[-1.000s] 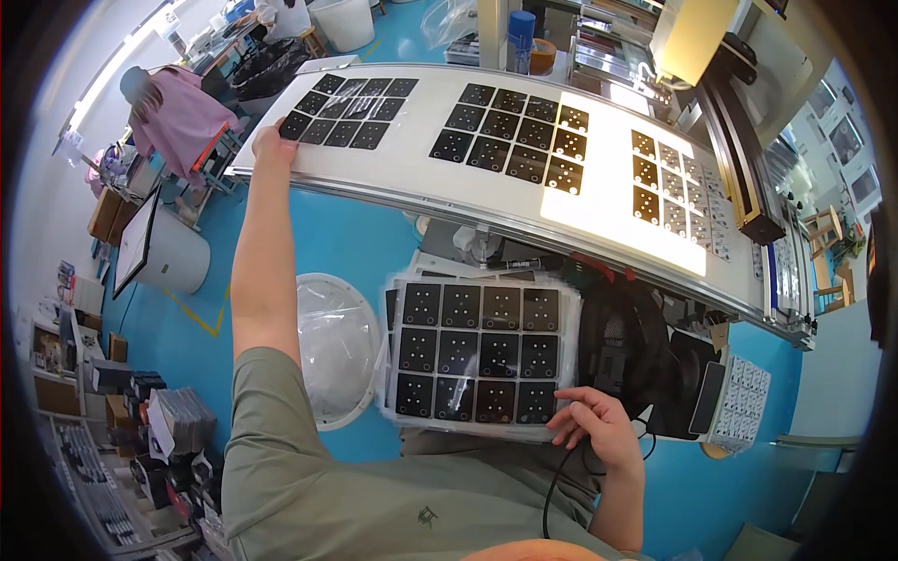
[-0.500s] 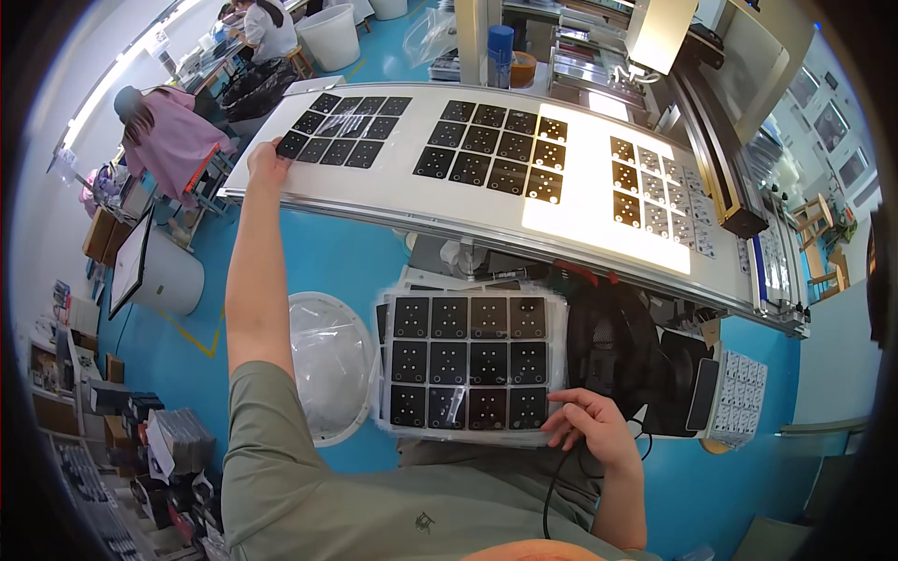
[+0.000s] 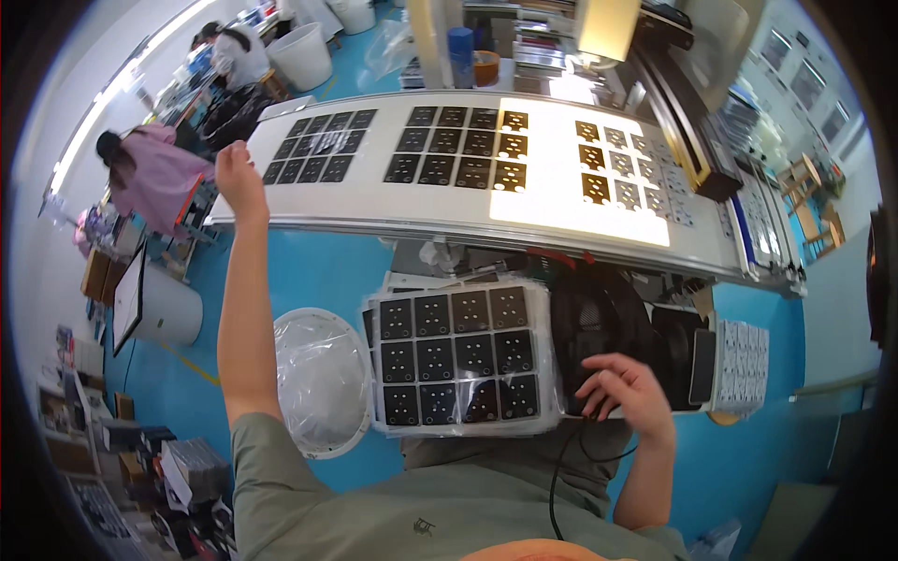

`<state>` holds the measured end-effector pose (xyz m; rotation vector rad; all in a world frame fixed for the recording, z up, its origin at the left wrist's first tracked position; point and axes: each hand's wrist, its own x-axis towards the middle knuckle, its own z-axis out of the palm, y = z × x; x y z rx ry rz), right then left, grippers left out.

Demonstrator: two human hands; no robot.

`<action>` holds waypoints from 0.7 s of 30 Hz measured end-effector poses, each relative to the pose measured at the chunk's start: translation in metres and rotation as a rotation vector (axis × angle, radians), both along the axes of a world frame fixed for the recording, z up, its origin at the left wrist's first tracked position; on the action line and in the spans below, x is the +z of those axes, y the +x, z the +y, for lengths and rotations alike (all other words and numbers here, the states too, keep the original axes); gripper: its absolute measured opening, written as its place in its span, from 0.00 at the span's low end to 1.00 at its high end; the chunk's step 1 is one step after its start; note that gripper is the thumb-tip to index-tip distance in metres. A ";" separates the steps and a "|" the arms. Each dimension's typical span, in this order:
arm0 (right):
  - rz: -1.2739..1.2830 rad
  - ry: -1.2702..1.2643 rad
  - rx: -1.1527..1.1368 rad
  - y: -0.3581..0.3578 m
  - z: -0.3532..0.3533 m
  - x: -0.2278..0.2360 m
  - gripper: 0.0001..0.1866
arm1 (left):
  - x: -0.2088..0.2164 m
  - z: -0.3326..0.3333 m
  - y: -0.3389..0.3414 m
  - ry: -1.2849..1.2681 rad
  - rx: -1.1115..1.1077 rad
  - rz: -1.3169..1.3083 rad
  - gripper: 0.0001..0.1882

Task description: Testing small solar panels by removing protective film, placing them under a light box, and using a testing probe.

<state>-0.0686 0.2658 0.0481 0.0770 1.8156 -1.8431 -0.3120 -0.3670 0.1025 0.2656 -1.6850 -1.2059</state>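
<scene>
My left hand (image 3: 241, 185) is raised over the left end of a long white conveyor bed (image 3: 393, 201), its fingers curled with nothing visible in them. Just right of it lies a clear sheet of black squares (image 3: 320, 148), apart from the hand. A second such sheet (image 3: 456, 147) lies mid-bed, its right column brightly lit. My right hand (image 3: 625, 397) hovers with loosely bent, parted fingers, empty, right of a stack of similar clear sheets (image 3: 456, 355) near my lap. Each square carries small pale dots.
A third sheet (image 3: 622, 165) lies under the lamp (image 3: 606, 28) and the gantry beam (image 3: 687, 140). Beside the stack are a film-covered white bin (image 3: 321, 383), a black bag (image 3: 599, 323) and a dark cable (image 3: 558, 477). Two people sit at the far-left benches.
My left hand has let go of the left sheet's corner and lifted away to the left. My right hand has shifted slightly right, away from the stack. The whole view has moved a little.
</scene>
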 end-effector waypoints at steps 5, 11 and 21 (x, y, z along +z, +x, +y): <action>0.300 0.191 -0.240 -0.028 0.074 0.050 0.16 | 0.072 0.128 0.076 -0.652 -0.037 0.211 0.11; 0.615 0.473 -0.779 -0.119 0.198 0.092 0.16 | 0.114 0.278 0.191 -0.527 -0.782 0.728 0.17; 0.411 1.927 -0.738 -0.233 0.377 0.050 0.35 | 0.120 0.402 0.243 0.021 -0.974 1.375 0.09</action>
